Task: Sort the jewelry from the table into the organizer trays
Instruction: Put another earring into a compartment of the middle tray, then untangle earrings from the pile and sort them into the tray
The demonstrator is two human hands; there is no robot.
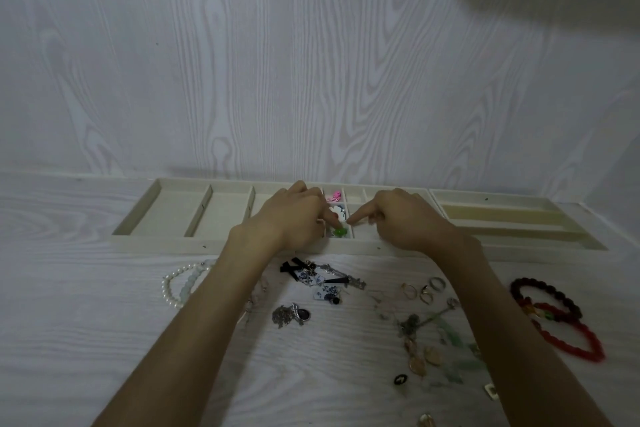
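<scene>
A beige organizer tray (173, 246) lies along the table's far edge, with long compartments at the left and small square ones in the middle. My left hand (294, 218) hovers over the small squares, its thumb and fingers curled around a green earring (338, 231) in the front square. My right hand (401, 222) points its straight index finger at the divider beside that square, the other fingers curled. A pink piece (334, 197) and a white-and-blue piece (341, 213) sit in the squares behind.
A second tray (519, 246) with long slots stands at the right. Loose on the table: pearl bracelet (169, 288), black-bow earrings (311, 274), silver pendant (291, 314), rings (426, 289), green necklace (450, 333), gold earrings (422, 357), red bracelets (571, 340). A wall rises behind.
</scene>
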